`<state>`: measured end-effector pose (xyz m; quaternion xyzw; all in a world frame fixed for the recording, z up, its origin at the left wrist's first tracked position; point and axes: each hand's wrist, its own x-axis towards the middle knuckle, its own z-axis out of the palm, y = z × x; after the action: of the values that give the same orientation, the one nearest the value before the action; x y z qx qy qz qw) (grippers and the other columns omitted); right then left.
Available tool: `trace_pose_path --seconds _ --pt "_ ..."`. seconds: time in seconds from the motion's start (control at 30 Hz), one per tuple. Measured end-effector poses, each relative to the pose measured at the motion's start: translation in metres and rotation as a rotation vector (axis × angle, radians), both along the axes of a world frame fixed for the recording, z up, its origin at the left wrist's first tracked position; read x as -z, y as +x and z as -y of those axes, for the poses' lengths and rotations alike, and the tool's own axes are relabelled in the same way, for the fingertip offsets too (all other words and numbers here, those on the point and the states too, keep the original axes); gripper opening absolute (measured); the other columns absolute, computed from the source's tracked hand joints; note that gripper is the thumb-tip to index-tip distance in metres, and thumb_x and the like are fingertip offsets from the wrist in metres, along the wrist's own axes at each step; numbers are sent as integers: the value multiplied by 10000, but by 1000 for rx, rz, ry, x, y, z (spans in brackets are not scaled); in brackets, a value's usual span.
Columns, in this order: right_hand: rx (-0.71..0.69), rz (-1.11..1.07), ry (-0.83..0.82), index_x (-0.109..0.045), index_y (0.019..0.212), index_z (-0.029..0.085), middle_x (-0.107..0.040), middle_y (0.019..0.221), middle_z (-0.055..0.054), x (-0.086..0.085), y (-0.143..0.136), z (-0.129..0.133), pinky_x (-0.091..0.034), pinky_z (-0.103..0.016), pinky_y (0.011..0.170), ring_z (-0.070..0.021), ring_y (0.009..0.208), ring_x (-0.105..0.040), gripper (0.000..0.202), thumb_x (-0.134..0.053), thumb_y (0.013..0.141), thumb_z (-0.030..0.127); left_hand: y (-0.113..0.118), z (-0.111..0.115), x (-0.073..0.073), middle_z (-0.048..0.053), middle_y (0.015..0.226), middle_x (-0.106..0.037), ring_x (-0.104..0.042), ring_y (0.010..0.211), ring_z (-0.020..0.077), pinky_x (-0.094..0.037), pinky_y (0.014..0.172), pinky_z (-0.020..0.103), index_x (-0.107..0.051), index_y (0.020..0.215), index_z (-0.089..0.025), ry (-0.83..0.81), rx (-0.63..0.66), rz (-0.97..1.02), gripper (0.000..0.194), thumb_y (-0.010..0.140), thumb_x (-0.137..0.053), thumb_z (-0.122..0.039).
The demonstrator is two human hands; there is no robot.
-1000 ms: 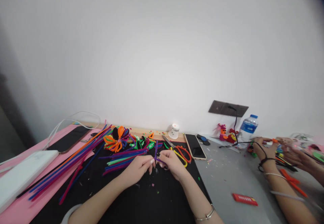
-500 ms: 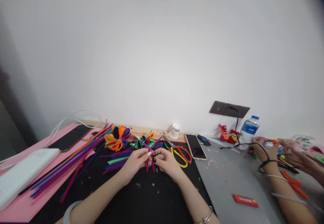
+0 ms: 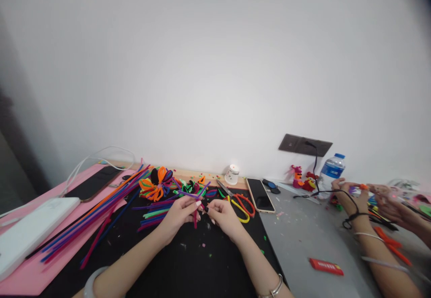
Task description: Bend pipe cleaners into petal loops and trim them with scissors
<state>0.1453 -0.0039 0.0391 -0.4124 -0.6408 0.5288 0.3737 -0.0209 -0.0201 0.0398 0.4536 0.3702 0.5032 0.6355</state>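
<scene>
Over the black mat, my left hand (image 3: 178, 217) is closed in a pinch on a small piece of twisted pipe cleaners. Purple pipe cleaner (image 3: 189, 194) ends spread out in a V above the fingers, and a magenta pipe cleaner (image 3: 195, 219) hangs below them. Close on the right, my right hand (image 3: 222, 217) is closed too, its thumb and fingertips pinching at the right side of the same piece. The fingers largely hide the bit between the fingertips. Behind the hands lie a tangle of coloured pipe cleaners (image 3: 188, 188) and scissors (image 3: 240, 208) with yellow and orange handles.
Long pipe cleaners (image 3: 97, 210) lie at left by a white power bank (image 3: 40, 230) and a dark phone (image 3: 94, 183). Another phone (image 3: 261, 194), a paper cup (image 3: 232, 174) and a water bottle (image 3: 332, 172) stand or lie rightward. A co-worker's hands (image 3: 357, 199) work at far right.
The purple ends have tipped lower and leftward. One of two hanging magenta ends no longer shows below the fingers. My right hand has shifted slightly, its fingers drawn in.
</scene>
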Motion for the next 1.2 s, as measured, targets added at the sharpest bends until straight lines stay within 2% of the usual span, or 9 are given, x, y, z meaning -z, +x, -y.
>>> trace_pose_path --seconds 0.17,0.4,0.6,0.87,1.03,1.2 --pt "-23 -18 -63 -523 601 154 -382 412 84 -3 -1 2 -154 -183 373 -38 352 -262 150 -551 709 254 -1 -1 0 0 614 -612 -560 516 105 -461 542 236 -596 764 -125 -5 -52 -8 260 686 -655 -367" --pt "39 -118 -148 -348 574 199 -284 424 105 -5 -1 2 -115 -178 349 -33 335 -184 247 -462 764 309 -1 -3 3 -5 603 -625 -538 492 90 -436 523 217 -604 763 -132 25 -76 3 227 691 -660 -339" --pt "75 -150 -175 -354 561 195 -279 414 105 -7 -3 3 -106 -179 349 -30 331 -194 250 -483 742 308 0 0 -1 -9 607 -625 -538 510 84 -429 533 208 -594 731 -138 25 -60 53 198 701 -661 -322" --pt "99 -163 -185 -368 562 191 -287 405 106 -7 1 2 -102 -177 349 -28 324 -197 235 -496 730 294 -4 1 3 37 834 -668 -587 644 94 -463 643 231 -605 913 -167 -52 59 179 241 700 -682 -250" --pt "126 -169 -179 -367 558 192 -282 398 107 -6 3 -1 -97 -177 343 -27 317 -197 255 -496 737 319 -8 -1 1 83 959 -668 -633 754 155 -472 717 278 -601 998 -165 -114 160 226 316 692 -671 -204" --pt "132 -163 -177 -357 554 194 -288 398 107 -6 3 -1 -102 -175 344 -27 317 -204 254 -495 731 312 -12 -2 -1 91 938 -676 -641 837 202 -468 767 311 -600 961 -157 -171 218 270 240 744 -572 -256"
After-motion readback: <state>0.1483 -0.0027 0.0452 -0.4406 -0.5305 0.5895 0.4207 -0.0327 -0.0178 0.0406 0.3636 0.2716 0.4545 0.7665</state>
